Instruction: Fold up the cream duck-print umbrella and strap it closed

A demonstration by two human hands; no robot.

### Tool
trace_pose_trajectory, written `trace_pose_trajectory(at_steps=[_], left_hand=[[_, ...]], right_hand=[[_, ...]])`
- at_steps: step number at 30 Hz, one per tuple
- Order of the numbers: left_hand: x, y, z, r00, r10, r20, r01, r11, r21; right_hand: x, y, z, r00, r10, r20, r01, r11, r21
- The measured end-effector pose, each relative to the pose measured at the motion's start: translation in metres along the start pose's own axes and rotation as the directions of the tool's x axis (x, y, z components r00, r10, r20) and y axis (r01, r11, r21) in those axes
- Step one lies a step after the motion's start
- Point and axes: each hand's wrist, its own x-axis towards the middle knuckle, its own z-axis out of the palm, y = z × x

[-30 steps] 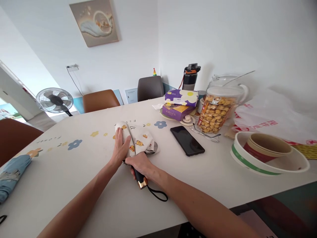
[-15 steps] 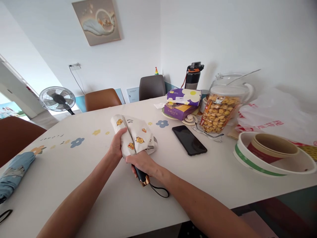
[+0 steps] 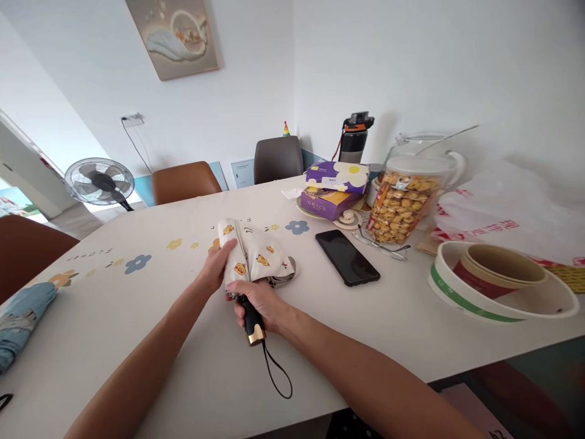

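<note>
A folded cream umbrella (image 3: 260, 256) printed with small orange figures lies on the white table (image 3: 150, 341). My right hand (image 3: 262, 302) is wrapped round its black, gold-capped handle (image 3: 252, 322), whose black wrist loop trails toward the table's near edge. My left hand (image 3: 214, 268) grips the loose canopy cloth from the left side, fingers curled over a fold.
A black phone (image 3: 347, 257) lies right of the umbrella, with glasses (image 3: 381, 244), a snack jar (image 3: 402, 201), purple boxes (image 3: 331, 189), a bottle (image 3: 354, 137) and stacked paper bowls (image 3: 498, 280) beyond. A blue folded umbrella (image 3: 21, 320) rests at the left edge. Chairs and a fan stand behind.
My left hand went from lying flat on the canopy to gripping the cloth. The umbrella was lifted slightly, then brought back down, and the wrist loop now hangs straighter toward me.
</note>
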Motion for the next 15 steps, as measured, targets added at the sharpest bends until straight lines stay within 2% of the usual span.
trace_pose_trajectory(at_steps=[2,4,5,7,8,10,12,13,15], left_hand=[[0.002,-0.001,0.001,0.973,0.174,-0.151,-0.122,0.945,0.304],[-0.003,0.004,0.005,0.933,0.327,-0.150,-0.210,0.833,0.512],[-0.007,0.008,0.010,0.924,0.371,-0.089,-0.259,0.781,0.568],[-0.017,0.017,0.023,0.908,0.402,0.119,-0.385,0.688,0.615],[-0.022,0.020,0.031,0.881,0.413,0.233,-0.462,0.637,0.618],[-0.026,0.024,0.051,0.792,0.409,0.454,-0.611,0.530,0.588],[-0.023,0.024,0.072,0.689,0.336,0.642,-0.722,0.395,0.568],[-0.019,0.023,0.081,0.660,0.276,0.699,-0.748,0.329,0.576],[-0.011,0.019,0.096,0.638,0.177,0.750,-0.768,0.213,0.604]], right_hand=[[0.005,0.001,-0.002,0.992,0.088,-0.085,-0.084,0.995,0.048],[0.007,0.000,-0.003,0.984,0.137,-0.117,-0.131,0.990,0.058],[0.008,0.000,-0.003,0.982,0.146,-0.116,-0.140,0.988,0.056],[0.008,0.000,-0.002,0.983,0.146,-0.110,-0.142,0.989,0.047],[0.008,-0.001,-0.002,0.984,0.142,-0.112,-0.138,0.990,0.043],[0.007,-0.001,-0.002,0.985,0.121,-0.120,-0.117,0.992,0.034],[0.006,0.000,-0.003,0.987,0.103,-0.119,-0.101,0.995,0.025],[0.006,0.000,-0.004,0.988,0.101,-0.116,-0.099,0.995,0.026],[0.006,0.000,-0.006,0.988,0.112,-0.105,-0.108,0.993,0.048]])
